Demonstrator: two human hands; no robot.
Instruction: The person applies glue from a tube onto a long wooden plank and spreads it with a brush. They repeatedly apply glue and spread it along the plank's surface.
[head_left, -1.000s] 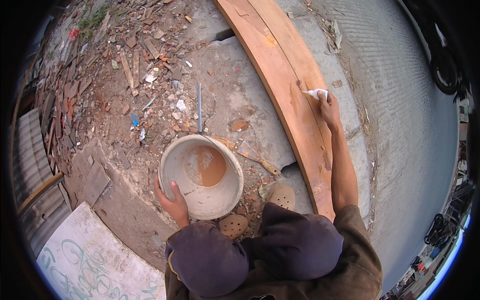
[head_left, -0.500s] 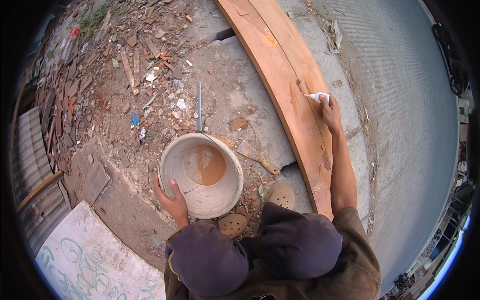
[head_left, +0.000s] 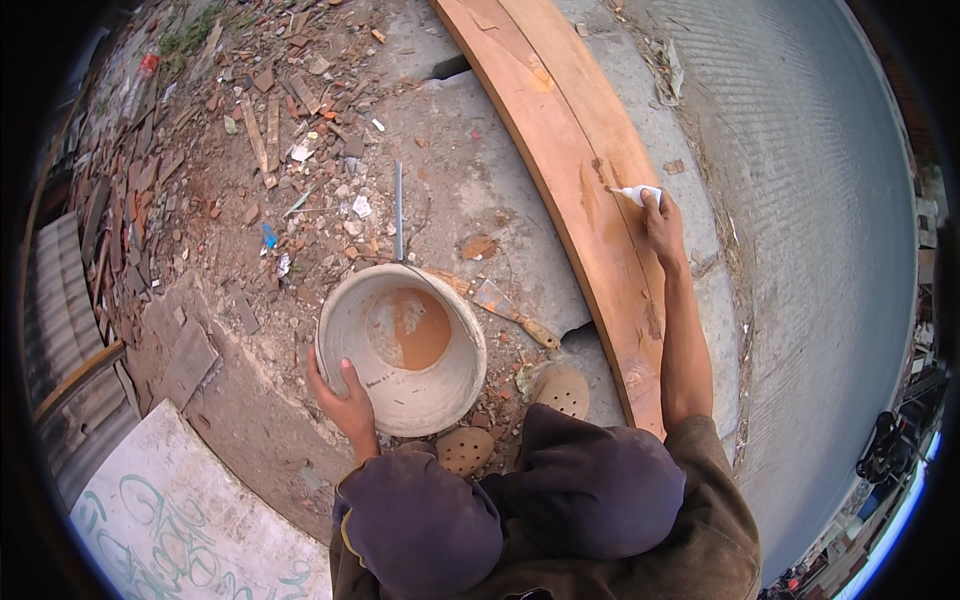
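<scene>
I see the ground (head_left: 520, 230) first: cracked concrete in the middle, a smoother paved strip along the right, and brick and wood rubble (head_left: 250, 150) spread over the upper left. A pale board (head_left: 190, 530) with green scrawl lies at the lower left corner of the view.

Across the ground runs the plank (head_left: 580, 200), a long orange-brown piece of wood that goes from the top centre down toward my right knee. It lies flat, its broad face up, which leaves that face open to work on.

Next is the bucket (head_left: 405, 350), whitish, standing upright on the concrete just left of the plank, with a brown puddle in its bottom. My left hand (head_left: 345, 400) has closed its grip on the near rim, thumb inside the wall and fingers outside, which I judge steadies it and keeps it near.

Between bucket and plank lies a scraper (head_left: 515, 315) with a wooden handle, flat on the concrete. Two round perforated discs (head_left: 560, 390) lie near my knees. A thin metal rod (head_left: 398, 210) lies beyond the bucket.

Smallest is the white tube (head_left: 637, 193). My right hand (head_left: 662, 225), arm stretched out along the plank, grips it closed, its tip pointing left and resting on the wood at a darker mark near the plank's right edge.
</scene>
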